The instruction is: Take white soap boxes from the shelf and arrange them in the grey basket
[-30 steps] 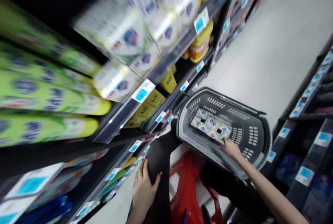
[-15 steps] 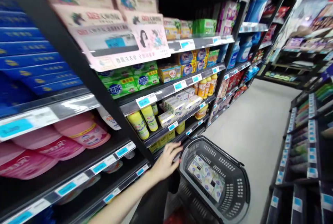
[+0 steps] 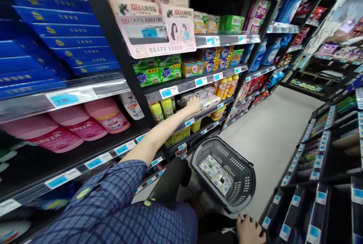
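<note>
My left hand (image 3: 193, 104) reaches into a low shelf, its fingers curled down over pale boxed soap bars (image 3: 208, 100). The fingertips are partly hidden, so exactly which box they grip is unclear. Beside that hand stand yellow bottles (image 3: 167, 107) on the left and orange-yellow bottles (image 3: 227, 87) on the right. A grey-black shopping basket (image 3: 246, 195) sits on the floor below, with several similar pale boxes (image 3: 217, 176) lying in its bottom. My right hand (image 3: 249, 230) is low, near the basket's near end, fingers slightly spread and holding nothing visible.
Black shelving (image 3: 121, 53) lines the left, with blue boxes (image 3: 68, 28) and pink bottles (image 3: 104, 117). A pink display sign (image 3: 159, 43) juts out above. Another rack (image 3: 320, 160) stands on the right, across the pale aisle floor (image 3: 272, 130).
My left hand has left the basket's handle end and moved up and inward to the soap boxes on the shelf. My right hand has come into view. The view has shifted.
</note>
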`<state>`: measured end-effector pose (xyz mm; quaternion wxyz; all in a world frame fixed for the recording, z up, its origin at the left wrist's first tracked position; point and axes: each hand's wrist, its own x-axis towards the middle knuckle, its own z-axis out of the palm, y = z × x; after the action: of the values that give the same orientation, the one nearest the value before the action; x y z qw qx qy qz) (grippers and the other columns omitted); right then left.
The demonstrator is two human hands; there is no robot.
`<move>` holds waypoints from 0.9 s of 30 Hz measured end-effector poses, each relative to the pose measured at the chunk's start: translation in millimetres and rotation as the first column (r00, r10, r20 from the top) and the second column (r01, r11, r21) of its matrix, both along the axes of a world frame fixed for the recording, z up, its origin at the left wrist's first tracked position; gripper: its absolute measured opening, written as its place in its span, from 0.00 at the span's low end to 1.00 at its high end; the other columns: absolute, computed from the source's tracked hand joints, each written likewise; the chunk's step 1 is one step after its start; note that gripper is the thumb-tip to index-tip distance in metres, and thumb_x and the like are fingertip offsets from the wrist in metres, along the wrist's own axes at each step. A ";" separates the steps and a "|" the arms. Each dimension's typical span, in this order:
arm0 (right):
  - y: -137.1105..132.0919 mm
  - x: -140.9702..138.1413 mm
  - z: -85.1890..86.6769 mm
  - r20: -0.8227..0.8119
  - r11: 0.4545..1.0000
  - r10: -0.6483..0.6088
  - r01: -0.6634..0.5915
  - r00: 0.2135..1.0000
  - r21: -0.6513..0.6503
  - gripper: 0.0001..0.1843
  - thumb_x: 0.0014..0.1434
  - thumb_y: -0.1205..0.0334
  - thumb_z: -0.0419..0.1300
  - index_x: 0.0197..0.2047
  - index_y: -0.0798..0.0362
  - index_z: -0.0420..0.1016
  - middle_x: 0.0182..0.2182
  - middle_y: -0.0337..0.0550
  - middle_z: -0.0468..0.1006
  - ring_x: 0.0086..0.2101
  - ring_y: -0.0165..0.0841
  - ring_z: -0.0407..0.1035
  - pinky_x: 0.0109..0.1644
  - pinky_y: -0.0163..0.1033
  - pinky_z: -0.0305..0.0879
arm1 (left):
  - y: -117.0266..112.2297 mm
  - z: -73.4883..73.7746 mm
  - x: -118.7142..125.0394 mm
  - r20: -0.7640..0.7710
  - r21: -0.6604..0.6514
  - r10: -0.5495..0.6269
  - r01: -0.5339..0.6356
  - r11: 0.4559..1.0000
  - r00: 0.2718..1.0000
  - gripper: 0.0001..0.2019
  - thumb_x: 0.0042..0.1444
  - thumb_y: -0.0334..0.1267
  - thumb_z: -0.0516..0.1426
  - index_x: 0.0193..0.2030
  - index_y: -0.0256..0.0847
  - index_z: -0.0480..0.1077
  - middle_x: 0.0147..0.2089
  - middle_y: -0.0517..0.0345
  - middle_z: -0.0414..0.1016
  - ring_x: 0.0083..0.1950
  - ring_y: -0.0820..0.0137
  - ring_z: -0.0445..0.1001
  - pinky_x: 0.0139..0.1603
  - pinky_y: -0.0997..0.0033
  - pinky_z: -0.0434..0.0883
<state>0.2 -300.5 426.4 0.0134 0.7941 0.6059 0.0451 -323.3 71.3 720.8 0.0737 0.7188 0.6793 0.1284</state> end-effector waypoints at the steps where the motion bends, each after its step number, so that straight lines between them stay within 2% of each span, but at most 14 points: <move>1: -2.8 0.4 -0.7 0.142 0.999 -0.019 0.013 0.990 0.046 0.22 0.57 0.53 0.45 0.24 0.34 0.79 0.33 0.53 0.79 0.43 0.54 0.74 0.53 0.67 0.53 | 9.5 -12.3 -2.9 -0.005 -0.017 0.049 -0.049 0.999 0.999 0.39 0.53 0.39 0.63 0.66 0.18 0.53 0.68 0.23 0.52 0.68 0.43 0.53 0.63 0.53 0.58; 3: -6.6 1.3 -1.3 0.342 0.996 -0.035 0.005 0.939 0.089 0.23 0.59 0.55 0.45 0.25 0.32 0.79 0.34 0.48 0.80 0.43 0.49 0.74 0.54 0.62 0.54 | 28.3 -30.1 -9.1 -0.009 -0.058 0.116 -0.116 0.991 0.993 0.43 0.52 0.41 0.64 0.67 0.18 0.49 0.69 0.21 0.48 0.69 0.42 0.49 0.64 0.53 0.57; 4: -7.5 1.5 -0.7 0.367 0.997 -0.030 0.004 0.930 0.073 0.23 0.59 0.56 0.45 0.25 0.31 0.78 0.34 0.46 0.80 0.43 0.48 0.74 0.55 0.63 0.53 | 36.7 -36.3 -11.4 -0.009 -0.076 0.136 -0.136 0.988 0.991 0.44 0.52 0.42 0.64 0.67 0.19 0.49 0.70 0.21 0.47 0.69 0.42 0.49 0.63 0.54 0.57; 9: -6.1 0.2 3.9 0.270 0.998 -0.055 0.060 0.961 -0.010 0.24 0.60 0.56 0.43 0.28 0.32 0.79 0.37 0.48 0.80 0.47 0.50 0.73 0.56 0.65 0.51 | 58.8 -56.3 -12.1 -0.022 -0.064 0.185 -0.186 0.980 0.982 0.45 0.52 0.41 0.64 0.68 0.20 0.48 0.70 0.22 0.46 0.69 0.42 0.47 0.62 0.53 0.57; 12: -4.1 2.7 -4.5 0.261 0.999 -0.038 0.037 0.965 0.008 0.24 0.61 0.56 0.42 0.29 0.36 0.80 0.36 0.48 0.80 0.45 0.49 0.73 0.54 0.63 0.55 | 59.4 -63.6 -9.4 -0.051 0.000 0.190 -0.191 0.982 0.980 0.41 0.52 0.38 0.64 0.67 0.20 0.52 0.68 0.23 0.50 0.69 0.44 0.48 0.64 0.51 0.53; 16: -2.6 11.6 -29.9 0.198 0.985 -0.097 0.066 0.975 0.157 0.22 0.61 0.54 0.47 0.28 0.49 0.79 0.31 0.49 0.78 0.42 0.47 0.71 0.53 0.60 0.57 | 64.0 -65.1 -10.4 -0.089 0.049 0.206 -0.203 0.978 0.974 0.42 0.46 0.42 0.66 0.65 0.25 0.59 0.69 0.27 0.51 0.69 0.43 0.48 0.67 0.47 0.46; 19: -1.6 16.2 -41.9 0.153 0.977 -0.094 0.061 0.984 0.206 0.20 0.61 0.54 0.50 0.28 0.54 0.78 0.31 0.50 0.78 0.42 0.48 0.69 0.54 0.61 0.54 | 73.2 -61.1 -14.5 -0.092 0.041 0.231 -0.228 0.973 0.969 0.45 0.41 0.44 0.69 0.66 0.30 0.59 0.70 0.30 0.51 0.70 0.41 0.48 0.68 0.47 0.46; 23: -0.6 10.6 -32.2 0.095 0.986 -0.122 0.109 0.988 0.129 0.19 0.61 0.55 0.51 0.29 0.54 0.78 0.32 0.49 0.78 0.43 0.49 0.67 0.56 0.60 0.50 | 81.7 -55.2 -22.7 -0.090 -0.058 0.223 -0.228 0.972 0.971 0.57 0.34 0.48 0.72 0.70 0.34 0.52 0.72 0.29 0.48 0.71 0.38 0.48 0.67 0.43 0.50; 27: 4.6 1.9 -14.7 0.006 0.977 -0.212 0.212 0.977 -0.025 0.20 0.62 0.56 0.50 0.34 0.57 0.80 0.39 0.52 0.79 0.47 0.48 0.64 0.58 0.58 0.46 | 88.8 -56.2 -29.0 -0.148 -0.088 0.199 -0.213 0.973 0.969 0.62 0.35 0.53 0.72 0.72 0.32 0.44 0.74 0.32 0.40 0.73 0.39 0.37 0.69 0.38 0.39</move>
<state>2.1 -295.9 411.7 0.0289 0.8539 0.5184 0.0370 -352.3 160.0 664.5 0.0498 0.6466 0.7596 0.0499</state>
